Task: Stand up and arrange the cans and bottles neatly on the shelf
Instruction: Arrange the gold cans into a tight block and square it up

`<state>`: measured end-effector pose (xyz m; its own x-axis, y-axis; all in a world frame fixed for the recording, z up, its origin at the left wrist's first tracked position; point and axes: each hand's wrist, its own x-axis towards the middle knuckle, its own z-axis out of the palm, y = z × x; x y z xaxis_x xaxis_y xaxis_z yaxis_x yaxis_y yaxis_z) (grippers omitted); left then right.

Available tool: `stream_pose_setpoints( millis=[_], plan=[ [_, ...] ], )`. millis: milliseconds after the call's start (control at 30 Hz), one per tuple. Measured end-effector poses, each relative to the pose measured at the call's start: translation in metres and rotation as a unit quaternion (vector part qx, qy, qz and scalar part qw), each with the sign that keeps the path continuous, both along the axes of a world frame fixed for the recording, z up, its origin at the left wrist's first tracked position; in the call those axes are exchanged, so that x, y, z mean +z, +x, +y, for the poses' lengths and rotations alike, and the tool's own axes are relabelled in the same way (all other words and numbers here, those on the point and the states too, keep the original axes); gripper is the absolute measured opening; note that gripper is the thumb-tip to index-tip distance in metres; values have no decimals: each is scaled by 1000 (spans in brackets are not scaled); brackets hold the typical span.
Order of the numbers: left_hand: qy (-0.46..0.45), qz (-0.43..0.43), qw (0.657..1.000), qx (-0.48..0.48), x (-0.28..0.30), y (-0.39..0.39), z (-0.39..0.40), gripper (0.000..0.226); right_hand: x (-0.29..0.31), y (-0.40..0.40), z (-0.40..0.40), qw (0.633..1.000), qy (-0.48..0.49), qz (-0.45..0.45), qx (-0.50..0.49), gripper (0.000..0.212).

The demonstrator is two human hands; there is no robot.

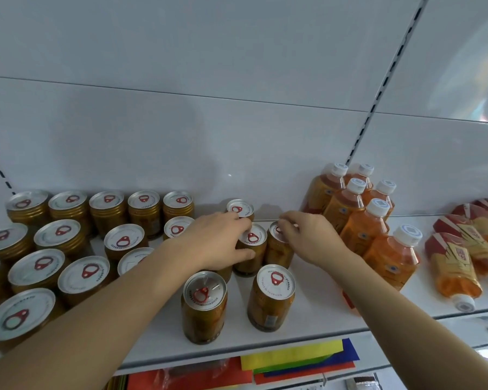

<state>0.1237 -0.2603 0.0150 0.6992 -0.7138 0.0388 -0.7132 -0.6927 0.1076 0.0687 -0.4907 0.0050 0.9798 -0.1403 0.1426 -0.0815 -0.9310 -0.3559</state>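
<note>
A person stands at a white metal shelf (316, 313) and reaches both bare arms over it. The left hand (217, 243) wraps around a small gold can with a silver lid and red pull ring (251, 249); its fingers (241, 220) curl over the far side and the thumb presses the near side, so it is grasping that can. The right hand (307, 237) sits on top of the next gold can (279, 249), just to the right, with its fingers (286, 222) bent down and pinching the rim. These two cans stand upright and touch each other. One more upright can (240, 208) stands behind them near the white back wall (181, 136). Two upright cans stand closer to the front edge, one on the left (204, 305) and one on the right (271, 296), a little apart. On the left side of the shelf many wider gold cans with silver lids (68, 249) stand in rows. On the right, clear plastic bottles of orange drink with white caps (361, 212) stand close together, and past them more orange bottles (457, 266) lie on their sides. Under the shelf lie sheets of coloured paper (299, 358), yellow, blue, green and red.
</note>
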Motion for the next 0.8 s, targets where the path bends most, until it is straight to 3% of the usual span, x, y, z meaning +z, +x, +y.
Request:
stream_pose_setpoints(
  millis=[100, 167, 400, 533, 667, 800],
  plan=[
    [-6, -3, 1000, 1, -1, -1, 2, 56, 13, -10, 4, 990, -77, 68, 98, 65],
    [-13, -2, 1000, 1, -1, -2, 2, 55, 13, -10, 4, 979, -142, 82, 120, 66],
    [-2, -4, 1000, 17, 3, -5, 3, 65, 14, 3, -2, 978, -128, 83, 140, 70],
    [-40, -34, 998, 35, 11, -11, 18, 64, 23, 11, 2, 980, -114, 49, 158, 69],
    [-67, -67, 992, 86, 17, -14, 48, 65, 39, 23, 35, 975, -101, 5, 198, 61],
    [-62, -83, 985, 138, 20, -18, 91, 62, 42, 28, 81, 961, -137, -4, 240, 68]
  ],
)
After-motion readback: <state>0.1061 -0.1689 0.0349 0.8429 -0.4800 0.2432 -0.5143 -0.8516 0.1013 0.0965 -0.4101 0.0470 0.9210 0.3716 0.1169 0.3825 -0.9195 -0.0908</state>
